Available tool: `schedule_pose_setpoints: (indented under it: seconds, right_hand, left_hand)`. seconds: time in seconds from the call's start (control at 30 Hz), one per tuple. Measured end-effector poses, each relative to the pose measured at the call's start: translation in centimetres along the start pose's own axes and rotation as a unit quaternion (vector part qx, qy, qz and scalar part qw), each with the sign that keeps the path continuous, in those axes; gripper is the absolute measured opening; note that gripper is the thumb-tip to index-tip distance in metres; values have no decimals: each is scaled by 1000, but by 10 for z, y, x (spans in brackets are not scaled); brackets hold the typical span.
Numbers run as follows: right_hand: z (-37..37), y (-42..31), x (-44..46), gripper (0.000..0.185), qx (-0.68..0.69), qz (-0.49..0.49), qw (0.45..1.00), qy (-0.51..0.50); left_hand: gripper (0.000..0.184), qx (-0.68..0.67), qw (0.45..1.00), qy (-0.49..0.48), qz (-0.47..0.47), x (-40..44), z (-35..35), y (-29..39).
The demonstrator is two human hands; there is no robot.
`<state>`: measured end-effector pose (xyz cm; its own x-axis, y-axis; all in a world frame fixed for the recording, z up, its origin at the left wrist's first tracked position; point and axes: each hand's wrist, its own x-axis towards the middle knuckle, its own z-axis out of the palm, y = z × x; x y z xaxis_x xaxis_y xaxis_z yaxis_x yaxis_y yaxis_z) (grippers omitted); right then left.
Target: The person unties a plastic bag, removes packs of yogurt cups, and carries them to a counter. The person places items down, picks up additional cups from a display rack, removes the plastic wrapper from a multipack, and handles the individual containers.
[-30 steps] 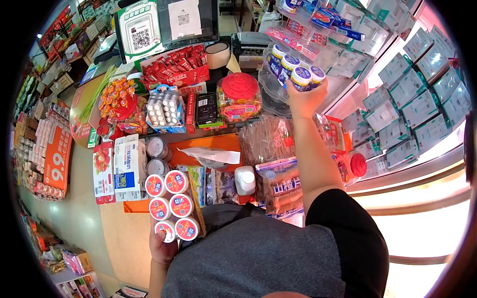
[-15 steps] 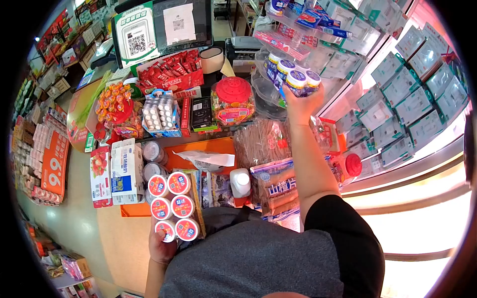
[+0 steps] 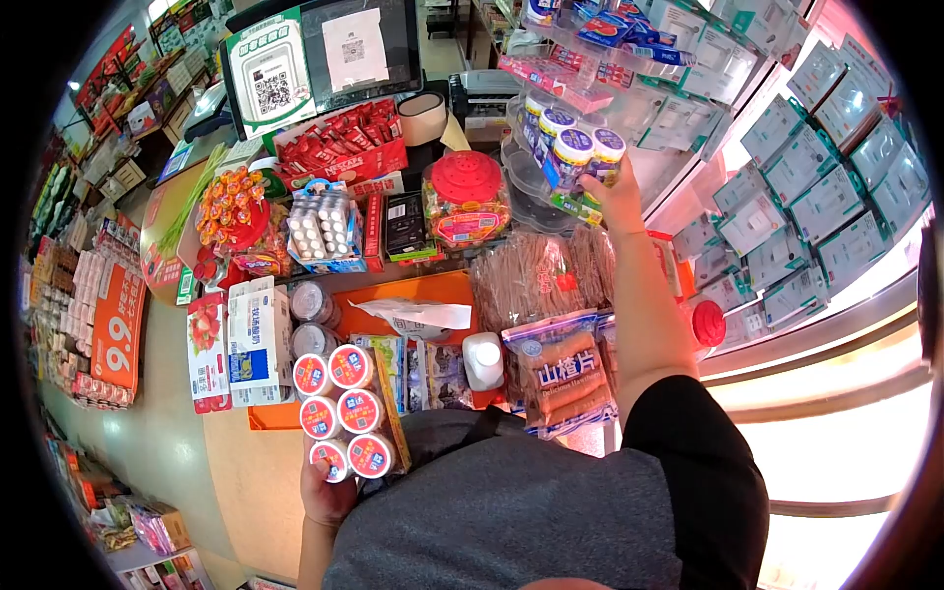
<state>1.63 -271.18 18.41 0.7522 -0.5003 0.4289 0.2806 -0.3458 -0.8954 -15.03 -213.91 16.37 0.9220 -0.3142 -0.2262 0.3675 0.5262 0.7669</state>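
Observation:
My left hand (image 3: 329, 498) grips the lower left edge of a tray of gum bottles (image 3: 359, 410). Their white lids with red and blue labels face up, close to my body. Out at the upper right, my right hand (image 3: 619, 202) is closed on the right side of a carton of purple gum bottles (image 3: 574, 162) with white and purple lids. That carton is at a clear tier (image 3: 534, 203) of a display rack; whether it rests there I cannot tell. Some of my right fingers are hidden behind it.
Below the rack lie brown packaged sticks (image 3: 521, 280) and a bag of hawthorn slices (image 3: 565, 379). A red-lidded candy jar (image 3: 466, 202), a coffee sachet box (image 3: 344, 147) and a white bottle (image 3: 483, 361) stand on the counter. Hanging packs (image 3: 787, 202) line the right side.
The purple gum carton has shifted slightly left and tilted, showing more of its green lower edge. My right hand has turned with it. My left hand keeps its tray nearly still.

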Motion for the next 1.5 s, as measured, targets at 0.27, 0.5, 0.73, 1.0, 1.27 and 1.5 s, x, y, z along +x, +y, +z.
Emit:
schedule_pose_setpoints:
  seconds: [0.27,0.5,0.73,1.0,1.27,1.5]
  right_hand:
    - [-37,-29,42,68,-19,177,962,-208]
    - [-24,15,63,74,-8,135,973,-187]
    - [17,-14,18,89,-265,1,964,5]
    - [32,-32,17,91,-419,49,906,20]
    - [45,-38,20,76,-460,93,881,58]
    - [38,-36,38,60,-500,191,842,62]
  left_hand:
    - [93,18,1000,-7,-3,7,7,-2]
    - [93,10,1000,3,-10,9,8,-6]
    - [94,12,1000,10,3,9,12,-2]
    - [96,19,1000,-6,-15,15,5,-1]
    - [96,14,1000,3,-6,12,4,-2]
    - [92,-18,1000,24,0,4,0,-6]
